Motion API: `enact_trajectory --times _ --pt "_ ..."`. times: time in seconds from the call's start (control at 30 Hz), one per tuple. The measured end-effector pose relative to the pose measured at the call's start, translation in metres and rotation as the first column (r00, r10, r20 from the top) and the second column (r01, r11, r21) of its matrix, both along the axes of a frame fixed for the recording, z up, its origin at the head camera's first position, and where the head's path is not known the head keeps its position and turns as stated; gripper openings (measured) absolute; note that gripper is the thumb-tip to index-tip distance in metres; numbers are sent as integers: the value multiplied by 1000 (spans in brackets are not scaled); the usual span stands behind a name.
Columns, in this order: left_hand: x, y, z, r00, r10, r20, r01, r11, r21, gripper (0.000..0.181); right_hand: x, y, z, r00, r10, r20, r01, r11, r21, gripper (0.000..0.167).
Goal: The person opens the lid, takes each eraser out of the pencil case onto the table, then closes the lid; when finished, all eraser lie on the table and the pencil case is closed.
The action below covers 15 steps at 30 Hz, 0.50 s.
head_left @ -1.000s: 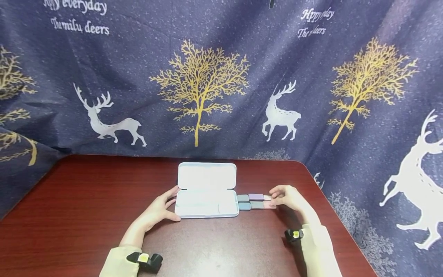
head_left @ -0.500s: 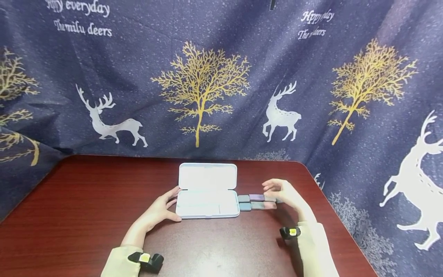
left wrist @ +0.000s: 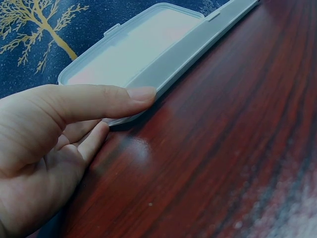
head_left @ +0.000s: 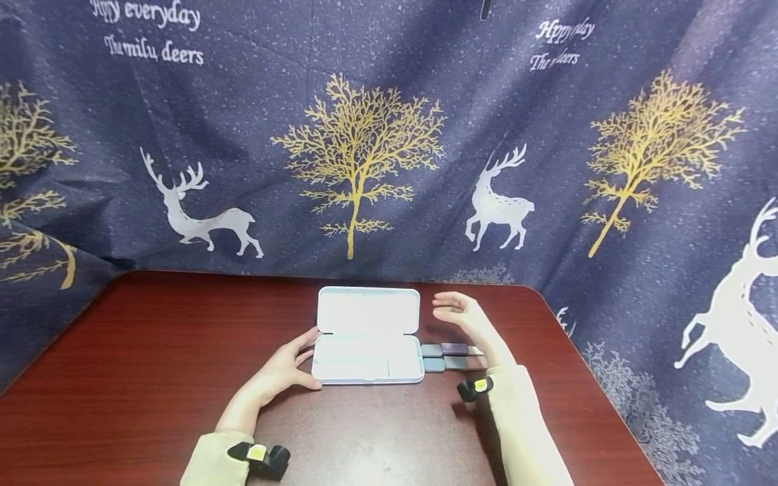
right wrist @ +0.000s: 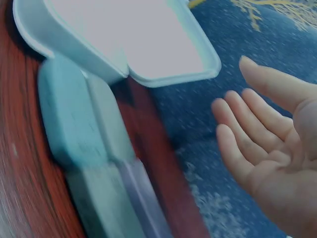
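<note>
A white pencil case (head_left: 368, 378) lies on the table with its lid (head_left: 368, 310) tipped back; a small divider shows inside. My left hand (head_left: 281, 370) holds its left end, the thumb on the front corner and fingers around the far side. In the left wrist view, the thumb of the left hand (left wrist: 49, 129) presses the case's side wall (left wrist: 183, 59). My right hand (head_left: 471, 320) is raised just right of the lid, fingers extended and nothing in them. Small rounded blocks lie in two rows against the case's right end: teal (right wrist: 74, 114), grey-green (right wrist: 104, 198) and purple (right wrist: 148, 198) among them.
The reddish-brown table (head_left: 182, 337) ends at a dark blue cloth (head_left: 413, 202) printed with deer and trees. The upright lid rises near the right hand. The blocks' right end (head_left: 477, 363) is partly covered by the right wrist.
My right hand has left the right end of the block rows and moved left and away from me, up beside the lid. The left hand stays on the case.
</note>
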<state>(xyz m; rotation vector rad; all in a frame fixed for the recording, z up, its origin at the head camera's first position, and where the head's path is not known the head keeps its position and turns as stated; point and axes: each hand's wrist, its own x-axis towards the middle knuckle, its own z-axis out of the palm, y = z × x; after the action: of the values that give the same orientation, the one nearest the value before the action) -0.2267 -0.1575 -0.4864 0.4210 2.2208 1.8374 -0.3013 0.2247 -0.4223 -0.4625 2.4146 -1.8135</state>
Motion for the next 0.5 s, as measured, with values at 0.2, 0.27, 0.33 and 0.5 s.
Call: enact_trajectory --times 0.2,0.27,0.33,0.5 --pt "1 1 0 1000 6 1 -6 1000 -9 114 -10 -20 -9 998 -47 31 46 999 12 50" --pt "0 1 0 1000 8 6 -7 1000 -15 114 -12 -24 -12 998 -46 47 46 999 5 49" --pt "0 1 -1 1000 14 11 -14 1000 -22 114 -14 -28 -15 998 -34 60 35 999 -4 49" --pt "0 1 -2 999 32 28 -31 999 -36 115 -15 -34 -17 998 -17 67 20 999 -36 46"
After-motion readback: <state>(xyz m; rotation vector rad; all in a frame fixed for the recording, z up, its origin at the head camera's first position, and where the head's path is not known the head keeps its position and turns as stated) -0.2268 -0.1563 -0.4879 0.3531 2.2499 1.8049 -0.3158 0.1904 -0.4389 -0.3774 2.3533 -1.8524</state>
